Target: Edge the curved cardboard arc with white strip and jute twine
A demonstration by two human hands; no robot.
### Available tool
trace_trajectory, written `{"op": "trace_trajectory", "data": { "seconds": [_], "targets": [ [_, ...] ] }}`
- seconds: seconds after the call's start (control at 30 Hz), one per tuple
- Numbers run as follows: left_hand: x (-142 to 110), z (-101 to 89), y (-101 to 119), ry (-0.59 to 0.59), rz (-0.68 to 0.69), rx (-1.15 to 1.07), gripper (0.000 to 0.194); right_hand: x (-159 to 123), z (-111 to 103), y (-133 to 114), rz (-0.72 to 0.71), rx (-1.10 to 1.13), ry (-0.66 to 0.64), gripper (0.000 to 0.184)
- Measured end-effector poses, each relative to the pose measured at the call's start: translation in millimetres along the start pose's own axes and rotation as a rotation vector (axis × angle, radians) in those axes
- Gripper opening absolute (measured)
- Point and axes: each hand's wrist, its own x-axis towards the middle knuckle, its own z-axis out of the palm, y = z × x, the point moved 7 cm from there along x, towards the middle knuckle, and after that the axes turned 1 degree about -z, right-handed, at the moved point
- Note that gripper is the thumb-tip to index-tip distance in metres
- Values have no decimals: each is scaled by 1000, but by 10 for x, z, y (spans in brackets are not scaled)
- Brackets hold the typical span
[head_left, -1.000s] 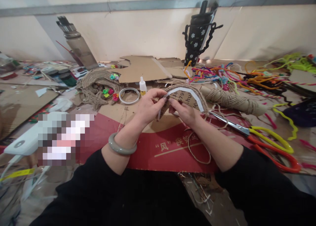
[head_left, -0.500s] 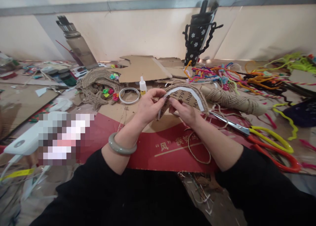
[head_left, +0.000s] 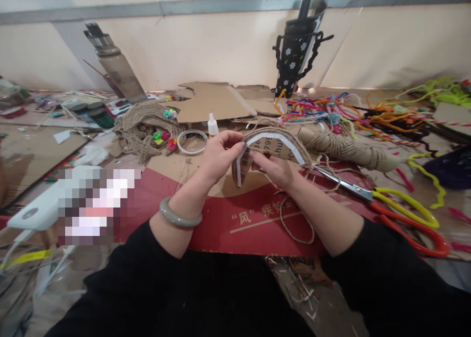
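A curved cardboard piece (head_left: 270, 146) with printed letters is held up between my two hands. White tape lines its inner edge, and jute twine (head_left: 287, 131) runs along its outer rim. My left hand (head_left: 222, 153) pinches the twine-edged rim on the left, thumb and fingers closed. My right hand (head_left: 274, 168) grips the piece from below, its thumb on the printed face and its other fingers mostly hidden behind. A loose loop of twine (head_left: 312, 236) hangs down onto the red cardboard sheet (head_left: 221, 229) beneath.
Large scissors (head_left: 362, 194) with yellow and red handles lie at right, beside a twine-wound roll (head_left: 346, 150). Behind my left hand stand a small glue bottle (head_left: 212, 125) and a tape ring (head_left: 192, 152). A twine-covered wreath (head_left: 138, 118), a grey bottle (head_left: 121, 74) and a black tumbler (head_left: 292, 52) are farther back.
My left fingers have shifted up along the rim, and more of the piece's taped left end shows below them. My right hand has hardly moved.
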Motion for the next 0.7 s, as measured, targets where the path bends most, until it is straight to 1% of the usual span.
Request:
{"op": "trace_trajectory", "data": {
  "seconds": [0.1, 0.3, 0.47, 0.7],
  "targets": [
    [-2, -6, 7, -5, -10, 7, 11, -9, 0, 8, -2, 1, -9, 21],
    [9, -6, -10, -26, -46, 15, 12, -17, 16, 51, 65, 80, -25, 19],
    [6, -5, -12, -35, -53, 26, 12, -15, 7, 99, 72, 85, -3, 18],
    [14, 1, -22, -36, -56, 38, 12, -12, -3, -17, 79, 45, 18, 18]
  ]
}}
